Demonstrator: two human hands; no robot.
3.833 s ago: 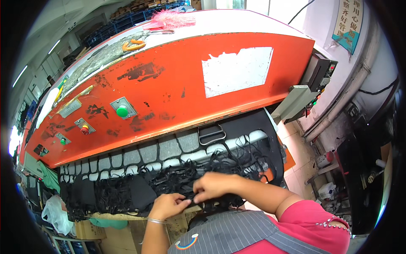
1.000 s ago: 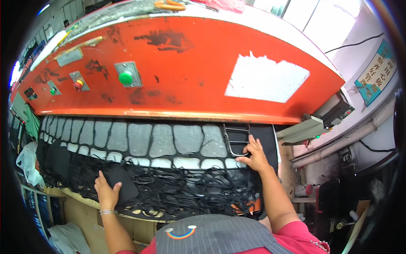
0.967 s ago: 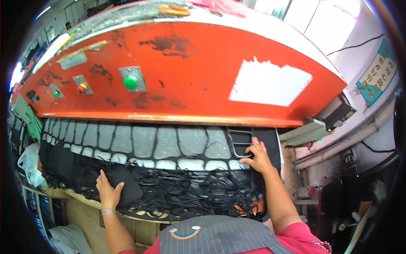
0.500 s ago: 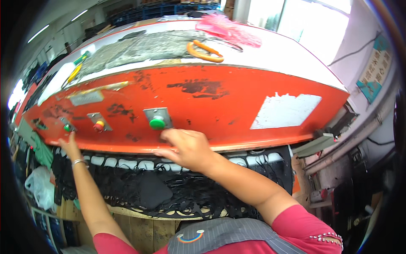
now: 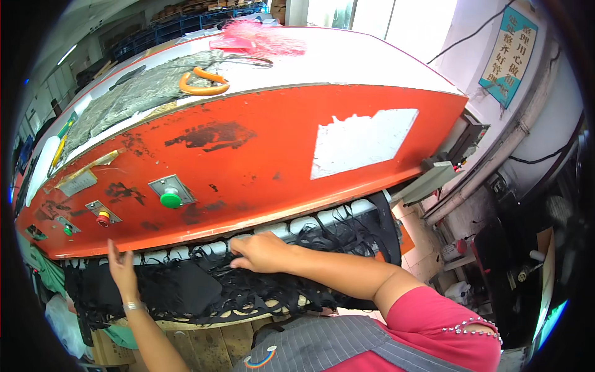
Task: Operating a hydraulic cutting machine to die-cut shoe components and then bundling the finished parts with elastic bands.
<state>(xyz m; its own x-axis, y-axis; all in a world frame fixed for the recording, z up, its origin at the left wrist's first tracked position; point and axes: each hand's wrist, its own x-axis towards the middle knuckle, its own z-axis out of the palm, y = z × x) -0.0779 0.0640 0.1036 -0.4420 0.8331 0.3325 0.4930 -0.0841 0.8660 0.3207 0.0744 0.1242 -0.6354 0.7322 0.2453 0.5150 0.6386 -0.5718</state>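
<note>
My left hand (image 5: 126,273) is raised over the left part of a black cut-out sheet (image 5: 155,288), its fingers stretched upward and holding nothing. My right hand (image 5: 265,252) hangs over the sheet's far edge, fingers bent and thumb apart, with nothing visible between them. The sheet is a tangle of thin strips and holes, and a solid dark piece (image 5: 199,290) lies on it. Beyond both hands stands a red machine front with a large green push button (image 5: 170,198), a red-and-yellow knob (image 5: 103,218) and a small green button (image 5: 68,229).
On the machine's top lie an orange-handled tool (image 5: 204,87), pink bristly strands (image 5: 266,42) and a worn grey mat (image 5: 142,87). A wooden board (image 5: 211,347) shows below the sheet. Pipes (image 5: 489,164) run along the right wall. A plastic bag (image 5: 62,322) hangs at lower left.
My right hand has come away from near the large green button, down to the black sheet. My left hand has left the small green button and moved nearer. The view has turned right.
</note>
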